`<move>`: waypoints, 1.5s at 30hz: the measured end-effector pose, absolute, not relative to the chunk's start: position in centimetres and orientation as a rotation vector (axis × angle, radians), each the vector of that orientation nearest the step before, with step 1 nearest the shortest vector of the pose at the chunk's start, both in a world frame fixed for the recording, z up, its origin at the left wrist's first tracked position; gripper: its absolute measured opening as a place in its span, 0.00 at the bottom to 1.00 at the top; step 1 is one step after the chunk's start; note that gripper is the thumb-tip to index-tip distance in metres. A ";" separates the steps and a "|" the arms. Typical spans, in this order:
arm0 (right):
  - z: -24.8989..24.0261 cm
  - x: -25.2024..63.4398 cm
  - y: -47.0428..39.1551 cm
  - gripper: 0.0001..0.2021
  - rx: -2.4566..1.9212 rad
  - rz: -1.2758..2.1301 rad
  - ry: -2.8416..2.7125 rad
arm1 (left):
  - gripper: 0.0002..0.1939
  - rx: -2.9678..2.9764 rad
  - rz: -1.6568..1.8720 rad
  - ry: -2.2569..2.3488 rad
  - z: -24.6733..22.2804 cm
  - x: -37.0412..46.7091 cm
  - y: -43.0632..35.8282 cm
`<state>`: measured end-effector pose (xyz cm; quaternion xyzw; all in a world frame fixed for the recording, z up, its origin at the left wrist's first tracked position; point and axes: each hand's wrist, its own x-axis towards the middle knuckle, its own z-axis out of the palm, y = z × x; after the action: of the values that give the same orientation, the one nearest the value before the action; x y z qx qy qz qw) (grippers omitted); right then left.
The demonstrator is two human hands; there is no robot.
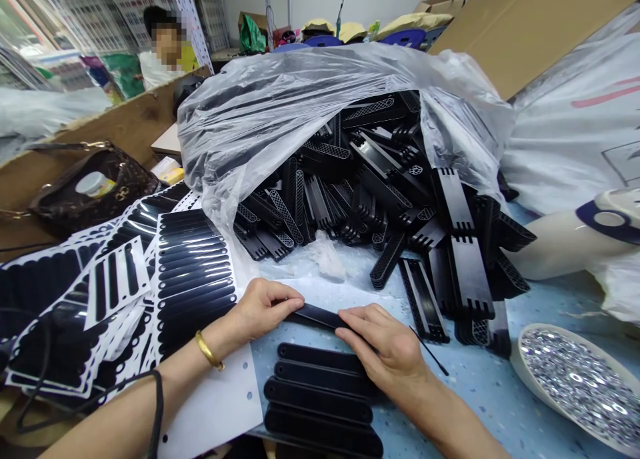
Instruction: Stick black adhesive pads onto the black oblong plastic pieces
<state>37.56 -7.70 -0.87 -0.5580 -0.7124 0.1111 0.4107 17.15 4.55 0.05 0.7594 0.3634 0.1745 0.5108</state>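
Between my two hands is a narrow black plastic strip-shaped piece (320, 316), held just above the blue speckled table. My left hand (264, 307), with a gold bangle at the wrist, pinches its left end. The fingers and thumb of my right hand (383, 339) grip its right end. Below them lie several black bars with rounded ends (317, 399), side by side; my right hand covers part of them. Left of my left hand are sheets of glossy black strip stickers (195, 272) on white backing.
A clear plastic bag (300, 85) spills many black slotted parts (350, 179) at the back. On the right, a white bowl (530, 379) holds shiny metal washers. A brown handbag (125, 185) sits at the left, and a person (160, 65) is beyond the cardboard edge.
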 end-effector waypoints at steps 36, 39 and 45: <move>-0.9 37.9 -7.6 0.08 -1.467 0.554 -1.584 | 0.14 1.862 0.405 0.806 0.0 17.3 4.8; -1.0 38.0 -7.6 0.07 -1.464 0.591 -1.547 | 0.14 1.850 0.410 0.806 -0.1 17.2 4.8; -0.8 38.5 -7.2 0.08 -1.495 0.567 -1.498 | 0.13 1.853 0.420 0.789 -0.2 17.2 4.8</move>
<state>38.52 -7.24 -0.83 -0.6066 -0.6078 0.2302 0.4578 17.17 4.80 -0.24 0.7716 0.3285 0.1748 0.5160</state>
